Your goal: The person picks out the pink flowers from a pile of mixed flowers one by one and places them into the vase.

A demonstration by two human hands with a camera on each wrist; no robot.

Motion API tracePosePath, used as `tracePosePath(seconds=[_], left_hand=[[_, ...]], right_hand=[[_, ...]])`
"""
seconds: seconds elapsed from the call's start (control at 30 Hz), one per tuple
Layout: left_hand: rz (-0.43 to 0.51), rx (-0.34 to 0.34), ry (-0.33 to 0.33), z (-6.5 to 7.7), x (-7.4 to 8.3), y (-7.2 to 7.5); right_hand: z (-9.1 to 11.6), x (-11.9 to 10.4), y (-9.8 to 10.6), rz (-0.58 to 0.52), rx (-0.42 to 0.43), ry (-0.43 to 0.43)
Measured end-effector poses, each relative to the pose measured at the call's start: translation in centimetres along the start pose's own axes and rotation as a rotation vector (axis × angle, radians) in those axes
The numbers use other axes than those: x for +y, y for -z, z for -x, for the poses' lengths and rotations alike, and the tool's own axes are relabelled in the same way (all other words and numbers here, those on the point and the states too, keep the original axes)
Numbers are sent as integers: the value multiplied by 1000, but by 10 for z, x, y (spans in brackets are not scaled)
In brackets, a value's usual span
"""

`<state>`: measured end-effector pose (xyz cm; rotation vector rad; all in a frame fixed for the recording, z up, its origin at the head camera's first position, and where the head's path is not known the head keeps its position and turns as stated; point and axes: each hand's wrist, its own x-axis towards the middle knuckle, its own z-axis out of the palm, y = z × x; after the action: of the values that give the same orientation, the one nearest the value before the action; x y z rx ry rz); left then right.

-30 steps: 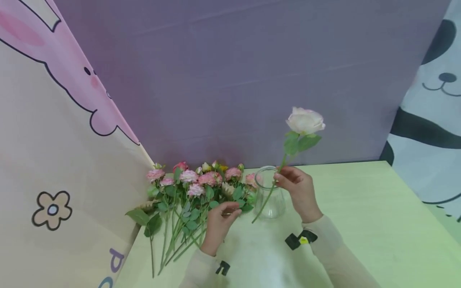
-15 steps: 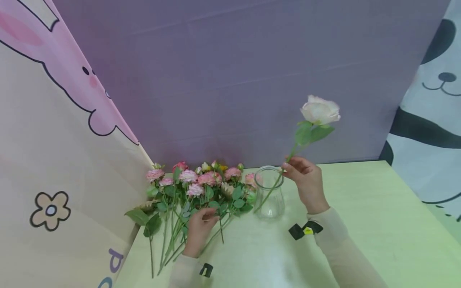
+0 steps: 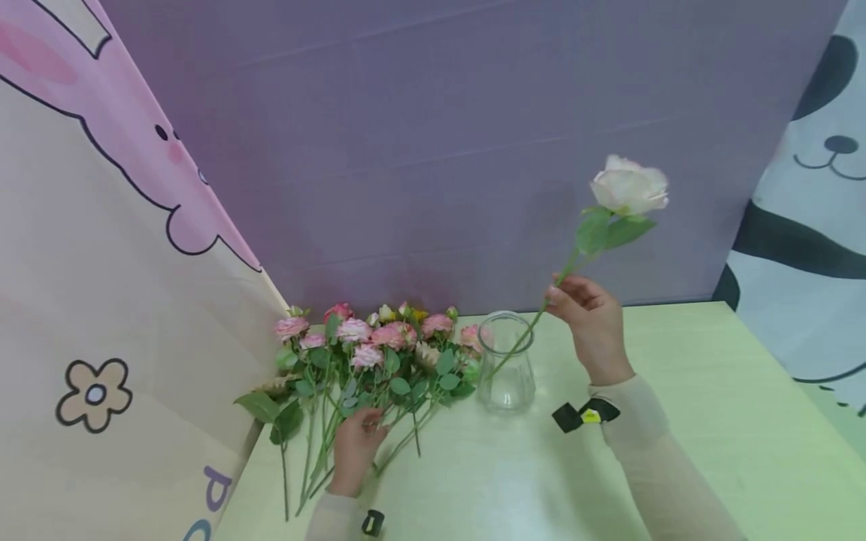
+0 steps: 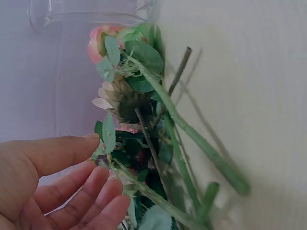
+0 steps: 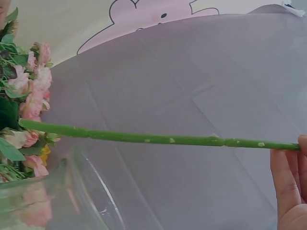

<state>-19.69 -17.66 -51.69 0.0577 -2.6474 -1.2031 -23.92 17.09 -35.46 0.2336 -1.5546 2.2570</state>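
Note:
My right hand (image 3: 595, 327) pinches the green stem of a pale pink-white rose (image 3: 629, 186) between thumb and fingertips. The rose is tilted, bloom up and to the right, two leaves under it. Its stem (image 5: 158, 139) slants down to the left, overlapping the glass vase (image 3: 507, 391) in the head view; in the right wrist view it passes beside the vase rim (image 5: 103, 191). My left hand (image 3: 355, 451) is over the stems of the flower pile, fingers loosely bent. In the left wrist view its thumb and fingertips (image 4: 91, 143) are close to a leafy stem (image 4: 158, 196).
A pile of pink artificial flowers (image 3: 368, 355) with green leaves lies on the back left of the pale table (image 3: 710, 421), stems toward the front. A purple cloth backdrop (image 3: 433, 165) stands behind. Printed panels with a rabbit and a panda (image 3: 798, 240) flank it.
My right hand has moved up and to the right, carrying the rose with it. My left hand has shifted left and toward the front, over the stems. The vase and pile have stayed in place.

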Motion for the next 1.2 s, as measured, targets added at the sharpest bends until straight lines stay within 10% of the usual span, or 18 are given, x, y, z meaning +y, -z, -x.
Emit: tracePosePath(seconds=[0.4,1.2], left_hand=[[-59,-49,140,3,-10,2],[-79,-44,169,9,-31,-2]], right_hand=[[-10,-10,7,-144,58,39],[-19,-16,20,-242,157,95]])
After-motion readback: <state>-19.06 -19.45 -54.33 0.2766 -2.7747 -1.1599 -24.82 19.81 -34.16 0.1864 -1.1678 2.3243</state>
